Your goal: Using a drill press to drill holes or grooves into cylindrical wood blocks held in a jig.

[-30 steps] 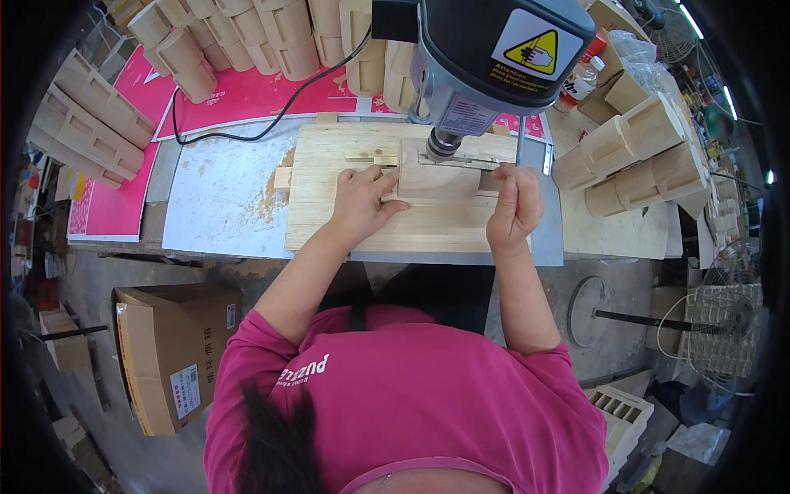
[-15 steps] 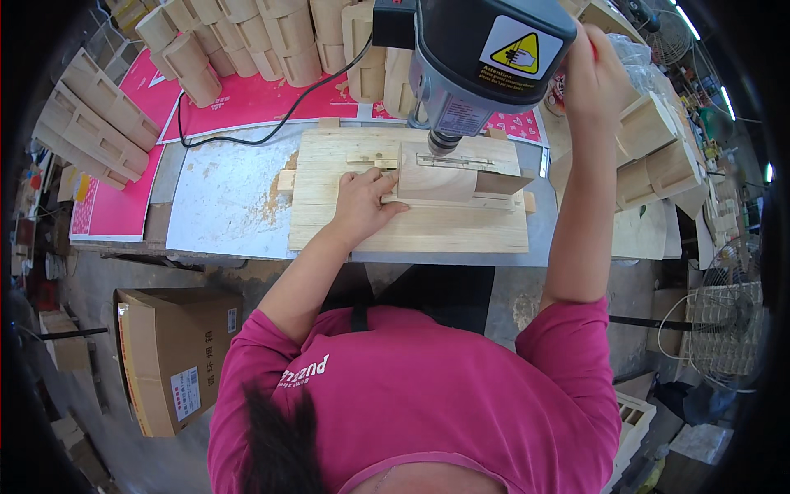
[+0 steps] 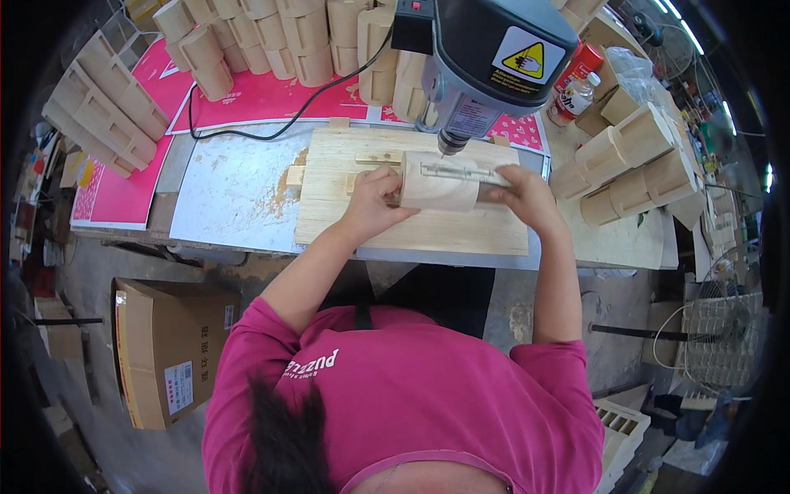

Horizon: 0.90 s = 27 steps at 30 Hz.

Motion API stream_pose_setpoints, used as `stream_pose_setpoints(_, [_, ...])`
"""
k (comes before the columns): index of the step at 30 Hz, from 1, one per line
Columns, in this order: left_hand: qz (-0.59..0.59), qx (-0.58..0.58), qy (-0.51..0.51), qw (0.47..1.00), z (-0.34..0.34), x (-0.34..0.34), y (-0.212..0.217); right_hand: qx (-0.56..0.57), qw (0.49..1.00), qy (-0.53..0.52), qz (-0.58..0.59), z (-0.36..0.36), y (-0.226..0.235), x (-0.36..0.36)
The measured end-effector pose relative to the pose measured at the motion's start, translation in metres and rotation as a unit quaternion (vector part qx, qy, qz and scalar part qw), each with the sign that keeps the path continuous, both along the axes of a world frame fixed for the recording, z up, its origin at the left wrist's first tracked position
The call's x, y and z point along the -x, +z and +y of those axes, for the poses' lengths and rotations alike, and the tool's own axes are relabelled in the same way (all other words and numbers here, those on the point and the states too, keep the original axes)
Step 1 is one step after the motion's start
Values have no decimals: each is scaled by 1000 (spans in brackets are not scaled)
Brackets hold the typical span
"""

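Observation:
A pale wooden block with a rounded body (image 3: 440, 191) lies on a flat wooden board (image 3: 337, 226), below the chuck (image 3: 453, 142) of a bench drill press (image 3: 485, 58). A clear strip with marks (image 3: 461, 171) runs along the block's top. My left hand (image 3: 374, 202) is closed round the block's left end, thumb toward me. At the other end, my right hand (image 3: 528, 199) pinches the block and the end of the strip, fingers on top and thumb below. The drill tip stands just above the far side of the block.
Stacks of similar wooden pieces (image 3: 296, 41) stand at the back, with more at the left (image 3: 107, 103) and right (image 3: 642, 165). A black cable (image 3: 271, 136) loops over the table. A bottle (image 3: 573, 99) and red can (image 3: 583, 66) stand behind on the right. A cardboard box (image 3: 164, 354) is on the floor.
My right hand has come down from the upper right side of the drill press to the block's right end. My left hand stays at the left end, and the block has shifted slightly.

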<state>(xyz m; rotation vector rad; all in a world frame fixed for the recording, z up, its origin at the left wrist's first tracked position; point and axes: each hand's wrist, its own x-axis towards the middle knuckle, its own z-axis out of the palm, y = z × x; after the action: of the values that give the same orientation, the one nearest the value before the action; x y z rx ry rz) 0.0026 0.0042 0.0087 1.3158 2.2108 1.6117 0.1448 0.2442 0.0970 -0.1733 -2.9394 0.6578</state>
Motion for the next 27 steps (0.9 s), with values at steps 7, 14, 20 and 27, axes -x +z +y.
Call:
stream_pose_setpoints(7, [32,-34,-26,999,-122,-8,81,303,953,-4,-9,-39,-1,-44])
stream_pose_setpoints(14, [-385,-161,156,895,-202,0,113,334,942,-36,-21,-93,-6,-51])
stream_pose_setpoints(20, [-413,-120,257,865,-198,-13,106,272,960,13,68,-115,13,-43])
stream_pose_setpoints(27, [-381,-110,227,890,-179,-29,102,230,965,37,120,-112,27,-35])
